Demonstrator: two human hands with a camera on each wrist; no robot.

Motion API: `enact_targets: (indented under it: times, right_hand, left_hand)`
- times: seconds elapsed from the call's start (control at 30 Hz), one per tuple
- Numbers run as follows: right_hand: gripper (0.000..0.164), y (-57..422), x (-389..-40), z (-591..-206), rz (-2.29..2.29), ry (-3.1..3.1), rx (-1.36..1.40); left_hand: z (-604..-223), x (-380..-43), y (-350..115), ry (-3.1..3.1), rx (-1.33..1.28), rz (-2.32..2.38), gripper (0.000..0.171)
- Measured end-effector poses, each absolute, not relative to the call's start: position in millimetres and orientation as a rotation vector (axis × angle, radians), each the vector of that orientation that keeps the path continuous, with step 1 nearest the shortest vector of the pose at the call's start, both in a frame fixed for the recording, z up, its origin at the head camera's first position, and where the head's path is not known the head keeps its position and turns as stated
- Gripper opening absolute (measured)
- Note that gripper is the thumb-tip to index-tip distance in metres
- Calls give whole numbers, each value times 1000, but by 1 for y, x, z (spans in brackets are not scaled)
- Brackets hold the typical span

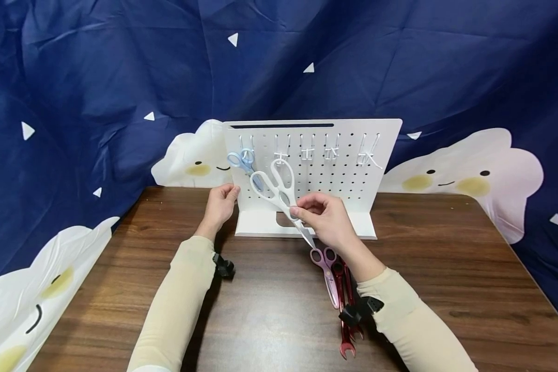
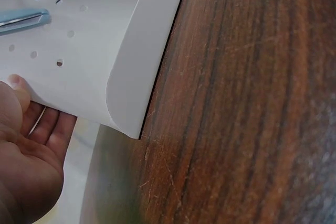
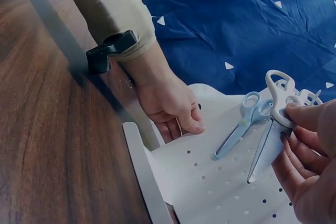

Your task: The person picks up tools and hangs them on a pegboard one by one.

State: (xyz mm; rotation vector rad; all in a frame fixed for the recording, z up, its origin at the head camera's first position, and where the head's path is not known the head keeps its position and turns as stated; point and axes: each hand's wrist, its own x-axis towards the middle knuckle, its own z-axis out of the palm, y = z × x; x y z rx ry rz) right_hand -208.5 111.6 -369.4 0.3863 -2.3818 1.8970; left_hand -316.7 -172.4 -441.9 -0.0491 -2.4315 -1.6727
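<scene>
My right hand [image 1: 327,219] pinches a pair of white-handled scissors [image 1: 279,192] near the pivot, handles up and blades pointing down, in front of the white pegboard [image 1: 325,188]. With thumb and fingers, my left hand [image 1: 220,206] grips the pegboard's left edge, as the left wrist view also shows. Light blue scissors [image 1: 245,161] hang on the leftmost hook of the board. In the right wrist view, the white scissors [image 3: 281,95] overlap the board close beside the blue scissors [image 3: 242,125].
Several white hooks [image 1: 307,153] line the board's upper part. On the wooden table [image 1: 260,310], pink scissors [image 1: 326,268] lie beside red wrenches [image 1: 346,346], partly under my right forearm. A blue curtain [image 1: 279,62] with cloud shapes hangs behind.
</scene>
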Motion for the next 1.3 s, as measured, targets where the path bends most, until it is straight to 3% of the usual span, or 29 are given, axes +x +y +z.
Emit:
enact_targets:
  times: [1.3]
  right_hand:
    - [23, 93, -278, -404, 2061, -2292, 7]
  left_hand:
    - [-443, -315, -173, -2426, -41, -1667, 29]
